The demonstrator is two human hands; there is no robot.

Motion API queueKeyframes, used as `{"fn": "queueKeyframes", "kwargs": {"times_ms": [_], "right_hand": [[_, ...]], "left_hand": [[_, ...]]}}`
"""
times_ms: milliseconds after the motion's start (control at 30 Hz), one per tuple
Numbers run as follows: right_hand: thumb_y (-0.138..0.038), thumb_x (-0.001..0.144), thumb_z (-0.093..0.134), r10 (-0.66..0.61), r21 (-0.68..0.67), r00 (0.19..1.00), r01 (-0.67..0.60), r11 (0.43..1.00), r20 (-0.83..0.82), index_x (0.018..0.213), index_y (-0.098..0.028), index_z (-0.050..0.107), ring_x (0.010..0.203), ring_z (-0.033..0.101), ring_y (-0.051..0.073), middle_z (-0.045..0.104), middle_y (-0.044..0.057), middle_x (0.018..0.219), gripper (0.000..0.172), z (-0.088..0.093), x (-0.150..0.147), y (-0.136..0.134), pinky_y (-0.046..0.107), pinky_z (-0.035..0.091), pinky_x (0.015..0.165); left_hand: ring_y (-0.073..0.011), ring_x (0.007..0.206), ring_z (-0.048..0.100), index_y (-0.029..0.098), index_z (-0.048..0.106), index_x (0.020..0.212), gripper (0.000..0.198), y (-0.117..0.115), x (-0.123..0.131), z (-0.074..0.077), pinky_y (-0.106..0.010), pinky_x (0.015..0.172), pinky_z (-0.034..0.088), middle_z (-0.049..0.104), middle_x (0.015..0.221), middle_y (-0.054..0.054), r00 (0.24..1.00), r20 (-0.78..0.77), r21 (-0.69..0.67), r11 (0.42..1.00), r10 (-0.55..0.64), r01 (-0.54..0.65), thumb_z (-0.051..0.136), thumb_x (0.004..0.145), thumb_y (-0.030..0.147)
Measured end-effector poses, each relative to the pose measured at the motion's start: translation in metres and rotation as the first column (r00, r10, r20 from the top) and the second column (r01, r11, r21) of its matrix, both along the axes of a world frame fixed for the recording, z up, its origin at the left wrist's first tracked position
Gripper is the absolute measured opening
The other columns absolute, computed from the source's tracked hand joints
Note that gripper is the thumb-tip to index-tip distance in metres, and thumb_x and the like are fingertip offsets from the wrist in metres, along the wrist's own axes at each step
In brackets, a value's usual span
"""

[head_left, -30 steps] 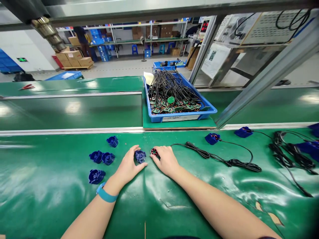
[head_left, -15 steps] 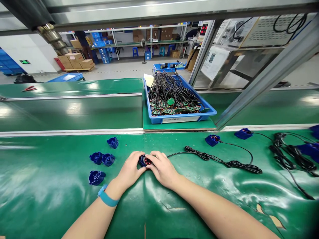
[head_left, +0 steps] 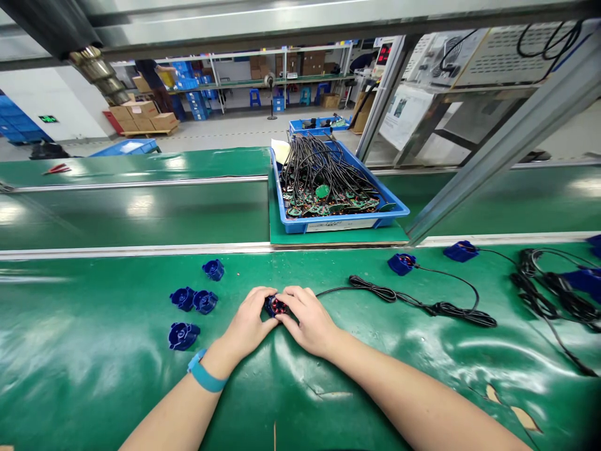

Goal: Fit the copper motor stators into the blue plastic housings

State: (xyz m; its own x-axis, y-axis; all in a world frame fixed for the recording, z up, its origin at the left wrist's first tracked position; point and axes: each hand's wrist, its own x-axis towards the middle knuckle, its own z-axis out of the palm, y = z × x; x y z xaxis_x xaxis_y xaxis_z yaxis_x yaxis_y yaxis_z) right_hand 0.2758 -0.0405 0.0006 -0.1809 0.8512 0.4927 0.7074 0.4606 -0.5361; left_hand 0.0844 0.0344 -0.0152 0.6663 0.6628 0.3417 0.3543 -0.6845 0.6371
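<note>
My left hand (head_left: 248,321) and my right hand (head_left: 307,318) meet on the green mat (head_left: 94,376), fingers curled around one small blue round housing with a red-wound motor part (head_left: 275,305) between them. A black cable (head_left: 375,289) runs from under my right hand off to the right. Several loose blue housings (head_left: 193,300) lie just left of my left hand, another one (head_left: 183,335) nearer to me. A blue band (head_left: 205,376) circles my left wrist.
A blue bin (head_left: 345,219) full of circuit boards and black wires stands beyond the mat's far edge. Two cabled blue units (head_left: 401,263) (head_left: 461,250) and a tangle of black cables (head_left: 554,294) lie at the right. A slanted metal post (head_left: 498,144) rises right of the bin.
One second ago my hands were apart, left on the blue housing, right on the red motor part. They came together and now both press the joined piece.
</note>
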Motion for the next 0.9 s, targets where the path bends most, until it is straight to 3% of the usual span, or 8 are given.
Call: {"fn": "queueKeyframes", "kwargs": {"times_ms": [133, 300, 500, 733, 900], "right_hand": [[-0.028, 0.095, 0.062, -0.065, -0.016, 0.998, 0.065, 0.998, -0.025, 0.123, -0.017, 0.059, 0.101, 0.056, 0.024, 0.060, 0.012, 0.112, 0.030, 0.000, -0.002, -0.001, 0.040, 0.049, 0.087], [-0.029, 0.096, 0.060, -0.058, -0.036, 0.998, 0.057, 0.998, -0.027, 0.124, -0.018, 0.060, 0.102, 0.056, 0.023, 0.061, 0.012, 0.111, 0.030, 0.000, -0.003, -0.001, 0.040, 0.048, 0.088], [-0.026, 0.100, 0.054, -0.108, -0.009, 0.992, 0.107, 0.994, -0.069, 0.107, -0.019, 0.065, 0.096, 0.058, 0.020, 0.064, 0.008, 0.102, 0.015, -0.004, -0.006, -0.002, 0.038, 0.046, 0.086], [-0.033, 0.098, 0.058, -0.143, -0.029, 0.990, 0.143, 0.989, 0.002, 0.114, -0.016, 0.060, 0.105, 0.060, 0.025, 0.067, 0.012, 0.109, 0.023, -0.001, 0.010, 0.000, 0.045, 0.043, 0.093], [-0.031, 0.098, 0.059, -0.147, -0.138, 0.983, 0.163, 0.977, 0.113, 0.106, -0.016, 0.064, 0.093, 0.063, 0.024, 0.070, 0.008, 0.096, 0.018, -0.006, 0.024, 0.004, 0.046, 0.042, 0.091]], "left_hand": [[-0.0219, 0.122, 0.056, 0.024, 0.049, 0.126, 0.047, -0.001, 0.001, 0.001, -0.043, 0.107, 0.050, 0.062, 0.124, -0.008, 1.000, 0.022, 0.018, 1.000, -0.001, 0.000, 0.071, 0.086, 0.018], [-0.0213, 0.121, 0.057, 0.025, 0.050, 0.126, 0.047, -0.002, 0.003, 0.001, -0.043, 0.107, 0.050, 0.062, 0.124, -0.007, 1.000, 0.026, -0.002, 1.000, -0.008, 0.008, 0.071, 0.085, 0.016], [-0.0223, 0.116, 0.060, 0.025, 0.050, 0.125, 0.044, -0.006, 0.005, 0.004, -0.042, 0.102, 0.053, 0.063, 0.120, -0.008, 1.000, 0.027, -0.018, 1.000, -0.016, 0.017, 0.071, 0.086, 0.021], [-0.0219, 0.112, 0.063, 0.025, 0.045, 0.127, 0.050, 0.000, 0.002, -0.001, -0.041, 0.098, 0.055, 0.062, 0.120, -0.007, 0.996, -0.036, -0.091, 0.992, 0.083, -0.086, 0.073, 0.087, 0.034], [-0.0246, 0.113, 0.059, 0.023, 0.052, 0.120, 0.033, 0.003, -0.002, 0.004, -0.046, 0.100, 0.051, 0.064, 0.119, -0.009, 0.994, -0.104, 0.092, 0.996, 0.020, -0.011, 0.068, 0.091, 0.031]]}}
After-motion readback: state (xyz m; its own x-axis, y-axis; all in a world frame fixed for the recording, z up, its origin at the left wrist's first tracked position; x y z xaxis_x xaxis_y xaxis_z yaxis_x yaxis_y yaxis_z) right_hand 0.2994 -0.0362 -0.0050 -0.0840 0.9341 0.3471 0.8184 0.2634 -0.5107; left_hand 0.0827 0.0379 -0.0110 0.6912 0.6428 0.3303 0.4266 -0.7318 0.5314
